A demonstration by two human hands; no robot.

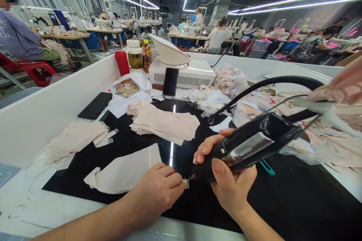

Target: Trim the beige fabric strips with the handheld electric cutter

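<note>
"Black casing fills our right grip (233, 190): the fingers and thumb wrap firmly round the handheld tool (249, 147). What about our left?"

"Our left grip (161, 188) is nearly closed, its fingertips pinching a small white tab (186, 183) right by the tool's tip. Whether that tab belongs to the pale cloth piece (124, 169) we cannot tell; the cloth runs from beside our knuckles out to the left, flat on the black panel (305, 199)."

"How far along are we?"

"Partway through this one, we judge, as tip and tab meet. Just beyond lies a layered cloth stack (164, 122), and left of it a folded bundle (79, 137). Neither is in our hands, and which pieces are done and which are left, we cannot tell."

"And further out?"

"To our right, a teal clip-like item (267, 167) lies near the tool, with bagged cloth (333, 139) heaped past it. Another person's hand (339, 86) is up there, close to the black cable (271, 79). At the back of the desk (31, 199), a phone (171, 81) leans against a white machine (181, 71), with a lidded jar (134, 54) and a bottle (146, 55) beside it."
</note>
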